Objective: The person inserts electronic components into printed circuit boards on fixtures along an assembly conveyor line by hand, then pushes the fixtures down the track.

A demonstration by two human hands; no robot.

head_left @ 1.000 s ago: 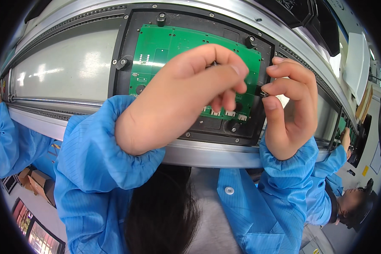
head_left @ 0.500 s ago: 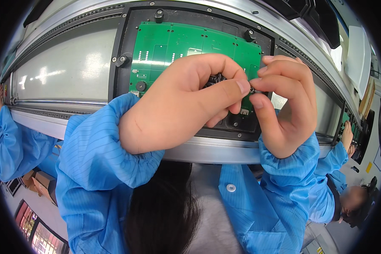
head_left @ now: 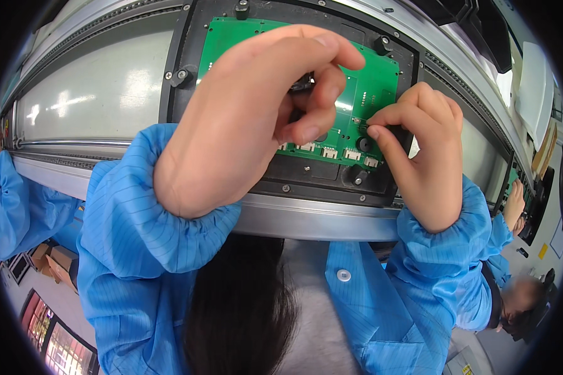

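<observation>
A green circuit board point(head_left: 381, 78) lies in a black carrier frame point(head_left: 256, 187). Over the board's left and middle, my left hand point(head_left: 250, 106) is curled, its index finger stretched out and the other fingers folded round small black parts point(head_left: 303, 82); their kind is mostly hidden. At the board's right side my right hand point(head_left: 425, 137) pinches a small electronic component at the board surface, thumb and index finger nearly together. Just beside those fingertips sits a round black buzzer point(head_left: 364, 144). Several white connectors point(head_left: 351, 154) line the board's near edge.
Black knobs point(head_left: 383, 44) stand on the carrier frame. A metal rail point(head_left: 319, 219) runs along the near side, and a pale conveyor surface point(head_left: 100, 94) extends left. Other people's blue sleeves point(head_left: 12, 206) and a hand point(head_left: 515, 203) appear at both sides.
My hands have moved apart. The right has brought its pinched component down to the board's right side; the left has moved up and left, its index finger lifting away.
</observation>
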